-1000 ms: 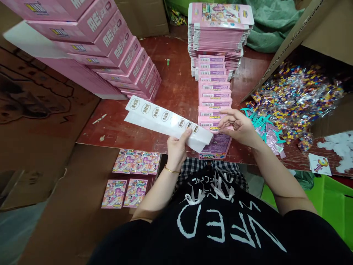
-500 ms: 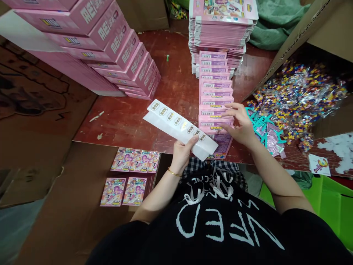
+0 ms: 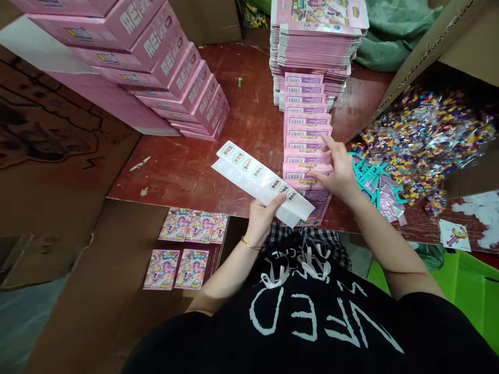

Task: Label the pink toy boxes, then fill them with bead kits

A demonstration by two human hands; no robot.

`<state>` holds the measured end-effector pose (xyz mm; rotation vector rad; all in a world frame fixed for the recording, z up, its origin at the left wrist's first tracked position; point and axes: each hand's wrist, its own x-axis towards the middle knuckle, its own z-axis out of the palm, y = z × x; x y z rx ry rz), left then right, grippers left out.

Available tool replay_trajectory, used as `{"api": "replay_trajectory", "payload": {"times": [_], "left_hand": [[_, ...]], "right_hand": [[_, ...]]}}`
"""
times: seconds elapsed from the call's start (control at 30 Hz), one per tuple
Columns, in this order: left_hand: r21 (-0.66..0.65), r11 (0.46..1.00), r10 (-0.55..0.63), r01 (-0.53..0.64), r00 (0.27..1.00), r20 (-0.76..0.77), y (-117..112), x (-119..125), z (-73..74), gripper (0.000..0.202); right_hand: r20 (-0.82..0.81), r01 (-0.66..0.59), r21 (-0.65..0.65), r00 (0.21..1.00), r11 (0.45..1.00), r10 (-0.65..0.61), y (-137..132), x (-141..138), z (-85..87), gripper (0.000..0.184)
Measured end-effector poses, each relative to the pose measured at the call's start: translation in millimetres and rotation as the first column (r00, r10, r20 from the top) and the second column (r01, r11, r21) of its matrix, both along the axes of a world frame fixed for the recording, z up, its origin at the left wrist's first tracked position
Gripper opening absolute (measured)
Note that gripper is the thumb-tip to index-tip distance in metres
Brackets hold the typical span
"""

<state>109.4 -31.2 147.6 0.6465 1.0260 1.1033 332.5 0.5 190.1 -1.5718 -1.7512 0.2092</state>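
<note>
My left hand [image 3: 262,221] pinches a white sticker strip [image 3: 244,177] near its lower right end, thumb on top. Oval stickers with dark lettering run along the strip, which lies slantwise above the table's front edge. A row of flat pink boxes [image 3: 306,145], overlapping like steps, shows barcodes on the exposed ends. Over the right side of this row is my right hand [image 3: 340,171], its thumb and forefinger spread apart with nothing visible between them. Whether the fingertips touch the boxes is hard to tell.
Tall stacks of pink boxes [image 3: 175,67] stand at the left; another pink stack [image 3: 317,47] rises behind the row. Bagged colourful pieces [image 3: 424,140] fill a carton at right, beside turquoise plastic parts [image 3: 368,176]. Several pink packs [image 3: 191,267] lie below the table edge.
My right hand has opened a little wider over the near boxes, its thumb shifting slightly left. The strip stays in my left hand; the whole view has shifted slightly.
</note>
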Motion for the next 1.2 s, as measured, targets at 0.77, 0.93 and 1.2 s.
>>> {"api": "replay_trajectory", "payload": {"times": [0.77,0.93,1.2], "left_hand": [[0.251,0.952,0.177,-0.175,0.984,0.014,9,15,34.6,0.033],[0.256,0.951,0.178,-0.172,0.984,0.0,9,16,29.8,0.032],[0.186,0.969,0.165,-0.161,0.986,-0.007,10,14,26.1,0.037]], "right_hand": [[-0.308,-0.207,0.149,0.92,0.967,0.244,-66,-47,34.8,0.012],[-0.323,-0.167,0.22,0.917,0.961,0.233,-62,-50,34.2,0.034],[-0.515,-0.163,0.233,0.816,0.959,0.264,-55,-51,32.0,0.035]]}}
